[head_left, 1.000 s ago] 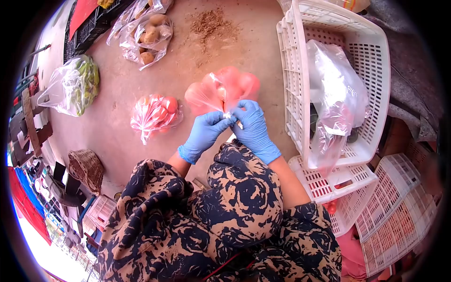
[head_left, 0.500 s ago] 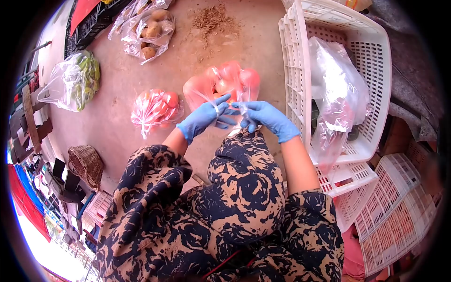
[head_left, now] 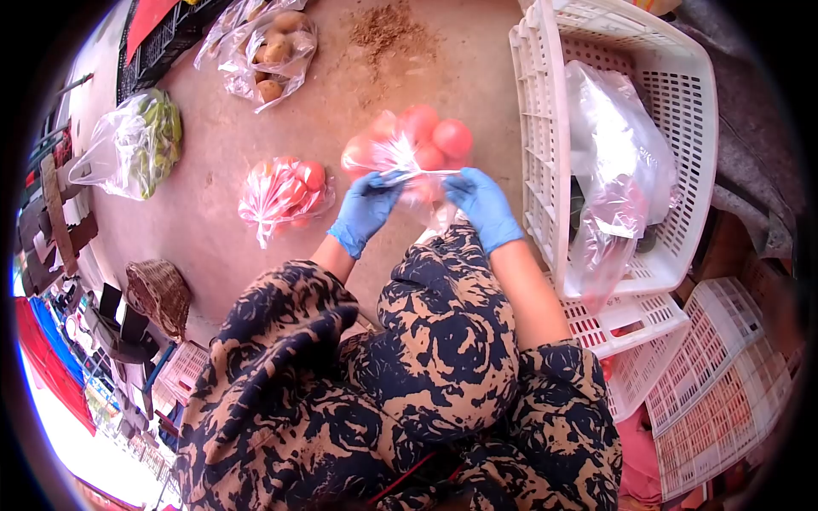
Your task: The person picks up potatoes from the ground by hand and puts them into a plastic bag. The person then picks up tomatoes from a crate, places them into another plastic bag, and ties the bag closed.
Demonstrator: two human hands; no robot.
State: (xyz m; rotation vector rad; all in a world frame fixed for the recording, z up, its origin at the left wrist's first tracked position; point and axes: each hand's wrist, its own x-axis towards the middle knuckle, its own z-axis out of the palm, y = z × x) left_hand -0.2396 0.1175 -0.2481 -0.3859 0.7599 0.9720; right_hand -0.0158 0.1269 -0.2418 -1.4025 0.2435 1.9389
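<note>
A clear plastic bag of tomatoes (head_left: 419,136) rests on the floor just beyond my hands, several red tomatoes showing through it. My left hand (head_left: 368,213), in a blue glove, pinches the gathered plastic on the bag's near left side. Opposite it, my right hand (head_left: 484,209), gloved the same way, grips the plastic at the near right. Between the two hands a strip of the bag is pulled taut, with loose plastic hanging below. Both sets of fingertips are partly hidden. Left of my hands lies a second bag of tomatoes (head_left: 288,194).
A white plastic crate (head_left: 558,170) holding plastic bags (head_left: 618,162) stands at my right. Farther off lie a bag of potatoes (head_left: 274,55) and a bag of green vegetables (head_left: 153,145). A woven basket (head_left: 158,298) sits at left. Dirt (head_left: 388,34) is scattered ahead.
My hands have moved apart, from close together over the bag's mouth to either side of it. The plastic between them is now stretched tight, and the tomatoes have shifted slightly.
</note>
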